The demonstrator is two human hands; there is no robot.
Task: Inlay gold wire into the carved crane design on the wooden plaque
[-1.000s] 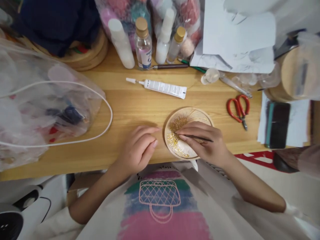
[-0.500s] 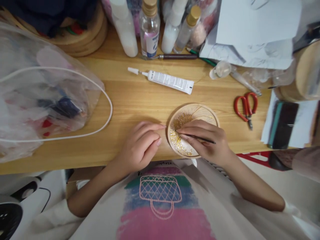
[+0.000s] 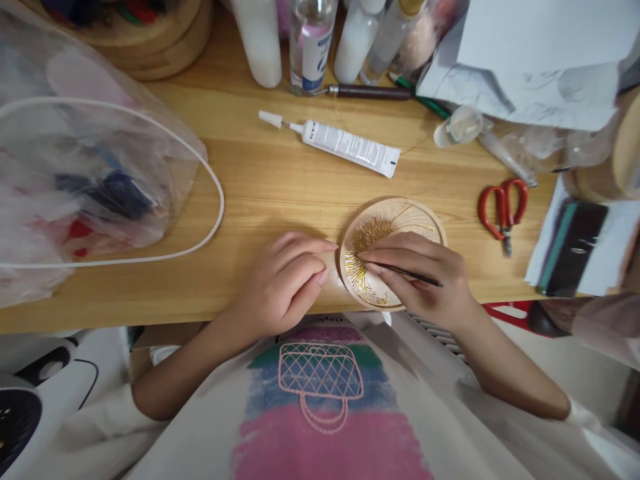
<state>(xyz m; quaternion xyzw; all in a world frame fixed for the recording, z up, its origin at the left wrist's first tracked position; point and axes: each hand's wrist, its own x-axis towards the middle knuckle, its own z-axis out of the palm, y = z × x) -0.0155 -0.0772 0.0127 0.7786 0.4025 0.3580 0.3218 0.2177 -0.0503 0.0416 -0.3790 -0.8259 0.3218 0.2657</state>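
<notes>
A round wooden hoop (image 3: 403,204) lies near the table's front edge. Its pale surface carries fine curved lines, many of them shiny gold on the left side (image 3: 356,275). Over the hoop's right part, my right hand (image 3: 425,277) is closed in a pinch around a thin dark stick-like tool (image 3: 417,274). The tool slants down left to the gold lines; its exact kind is unclear. My left hand (image 3: 293,283) rests on the table with fingers curled together, its fingertips against or very near the hoop's left rim. Whatever may be between those fingers is hidden.
Beyond the hoop lies a white tube (image 3: 350,147) with its nozzle pointing left. Red-handled cutters (image 3: 504,210) and a dark phone-like slab (image 3: 575,248) are at right. A plastic bag (image 3: 115,153) with a white cord fills the left. Bottles (image 3: 313,47) and papers (image 3: 540,40) stand behind.
The camera view has shifted, so the back items sit higher in the picture. Both hands keep nearly the same pose, my left fingertips staying close to the hoop's rim.
</notes>
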